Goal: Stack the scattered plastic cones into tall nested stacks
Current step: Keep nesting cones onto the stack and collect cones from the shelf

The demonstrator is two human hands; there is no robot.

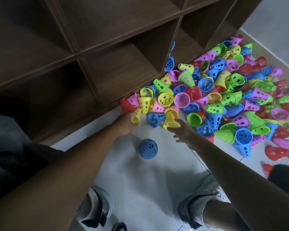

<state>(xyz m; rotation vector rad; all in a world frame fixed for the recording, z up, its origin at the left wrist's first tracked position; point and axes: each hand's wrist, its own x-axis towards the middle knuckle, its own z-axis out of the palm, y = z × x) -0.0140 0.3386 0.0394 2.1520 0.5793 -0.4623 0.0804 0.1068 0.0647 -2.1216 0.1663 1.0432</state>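
Perforated plastic cones (223, 100), red, yellow, pink, green and blue, are heaped loose on the white tiled floor (140, 180) against the foot of a dark wooden cubby shelf (90, 47). One blue cone (148, 148) is stood apart, narrow end up, between the forearms. A small yellow cone (136, 116) is gripped by the curled fingers of the left hand (126, 122) at the heap's near edge. The right hand (182, 131) is held open, fingers spread, just beside a larger yellow cone (171, 118). Two grey shoes (98, 207) are seen below.
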